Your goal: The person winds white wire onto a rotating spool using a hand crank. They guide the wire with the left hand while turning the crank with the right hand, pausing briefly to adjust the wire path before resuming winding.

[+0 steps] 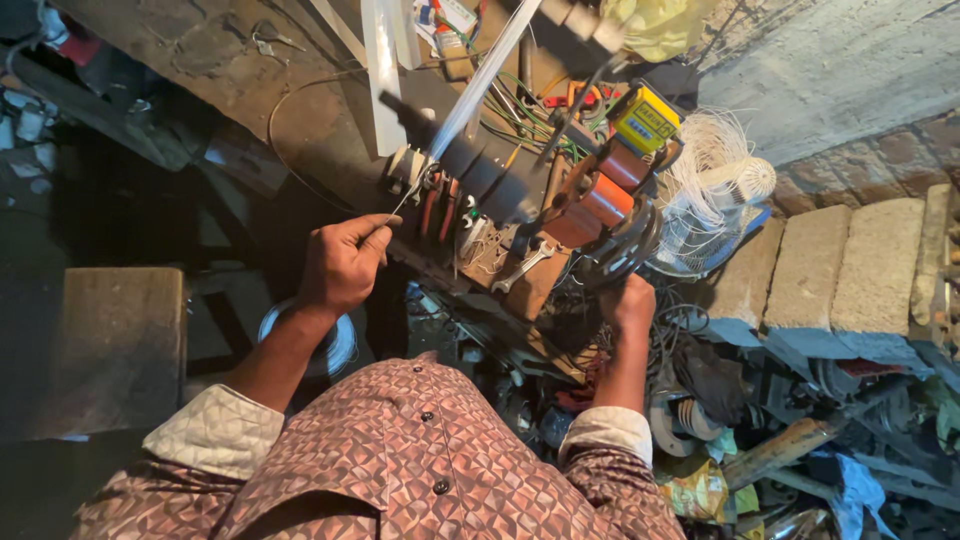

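My left hand is closed, pinching a thin wire that runs up to a small spool on the winding machine. My right hand grips something at the machine's lower right side, by a dark ring of coiled wire; what it holds is hidden. Orange copper coils sit on the machine. A silver spanner lies on the wooden board under it.
A yellow meter and tangled coloured wires sit behind the machine. A white fan stands to the right, by stone blocks. Scrap parts and coils clutter the floor. A wooden block is at left.
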